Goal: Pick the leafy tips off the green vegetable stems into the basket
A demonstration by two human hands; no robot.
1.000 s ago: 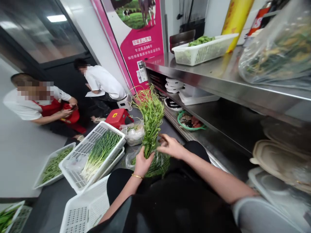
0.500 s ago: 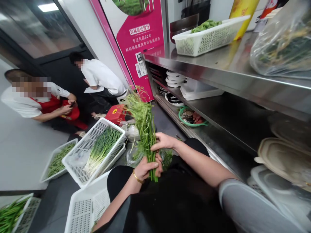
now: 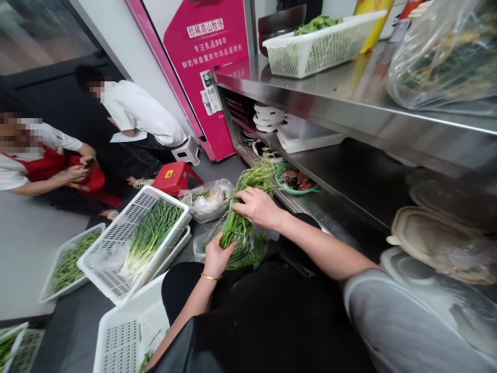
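My left hand (image 3: 216, 253) grips the stem end of a bunch of thin green stalks (image 3: 248, 186), just above my black-clad lap. My right hand (image 3: 256, 206) lies over the middle of the same bunch, fingers curled around it. The bunch slants up and to the right, its leafy tips reaching toward the lower steel shelf. Under it lies a clear plastic bag with more greens (image 3: 243, 248).
White perforated baskets sit on the floor to my left: one with green onions (image 3: 135, 235), one with green stalks (image 3: 66, 264), one near my knee (image 3: 128, 329). Two people crouch at the left beside a red stool (image 3: 174, 176). A steel counter (image 3: 349, 103) with shelves runs along the right.
The bunch stood upright in my left hand; now it is tipped down and to the right over the bag. My right hand slid onto its middle. The view shifted down and right.
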